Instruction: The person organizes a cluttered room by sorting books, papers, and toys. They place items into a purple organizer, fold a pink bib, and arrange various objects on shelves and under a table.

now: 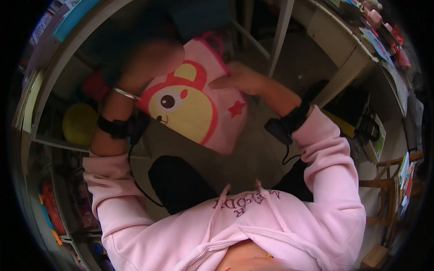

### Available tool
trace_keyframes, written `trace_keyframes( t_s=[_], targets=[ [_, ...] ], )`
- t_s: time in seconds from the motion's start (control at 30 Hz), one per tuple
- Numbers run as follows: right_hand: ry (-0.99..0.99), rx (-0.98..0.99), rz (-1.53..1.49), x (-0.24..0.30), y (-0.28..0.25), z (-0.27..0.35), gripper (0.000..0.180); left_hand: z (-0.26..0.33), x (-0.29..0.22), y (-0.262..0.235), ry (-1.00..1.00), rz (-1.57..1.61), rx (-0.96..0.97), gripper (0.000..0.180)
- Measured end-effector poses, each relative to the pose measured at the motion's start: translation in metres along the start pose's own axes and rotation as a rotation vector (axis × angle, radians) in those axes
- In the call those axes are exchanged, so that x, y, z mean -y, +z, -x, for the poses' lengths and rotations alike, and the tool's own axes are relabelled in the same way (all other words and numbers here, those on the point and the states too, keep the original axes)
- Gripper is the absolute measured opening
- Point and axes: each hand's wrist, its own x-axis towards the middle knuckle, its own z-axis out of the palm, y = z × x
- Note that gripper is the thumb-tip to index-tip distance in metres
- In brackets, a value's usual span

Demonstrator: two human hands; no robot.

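I hold a pink cloth bag [205, 106] with a red and yellow cartoon animal face and a small red star in front of me, above my knees. My left hand [151, 58] is raised at the bag's upper left corner, blurred, its fingers closed on the fabric. My right hand [239, 77] rests on the bag's upper right edge with the fingers lying flat along it. Each wrist wears a black band with a cable, and the left also has a thin metal bangle [125, 93]. The bag's pink handle [212, 39] sticks up behind.
A shelf unit [49, 113] stands at my left with a yellow ball [79, 123] and coloured toys. A pale desk [343, 45] with small items on top is at the upper right. Books and a wooden chair [389, 180] sit at the right. Grey floor lies below.
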Motion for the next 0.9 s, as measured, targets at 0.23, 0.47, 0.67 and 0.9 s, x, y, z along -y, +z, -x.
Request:
trace_keyframes(
  t_s=[0.23,0.47,0.67,0.9],
  targets=[
    [-0.130,-0.288,-0.547,0.001,-0.028,-0.005,0.040,0.021,0.073,0.021,-0.051,1.467,0.218,0.085],
    [-0.145,-0.611,-0.384,-0.016,-0.030,-0.003,0.040,0.023,0.074,0.079,-0.198,1.055,0.138,0.066],
    [-0.213,-0.618,-0.236,-0.012,-0.019,0.015,0.036,0.025,0.045,0.085,-0.151,0.925,-0.158,0.039],
    [-0.438,-0.682,-0.517,-0.017,-0.020,0.007,0.036,0.038,0.054,0.089,-0.086,0.927,-0.025,0.040]
  ],
)
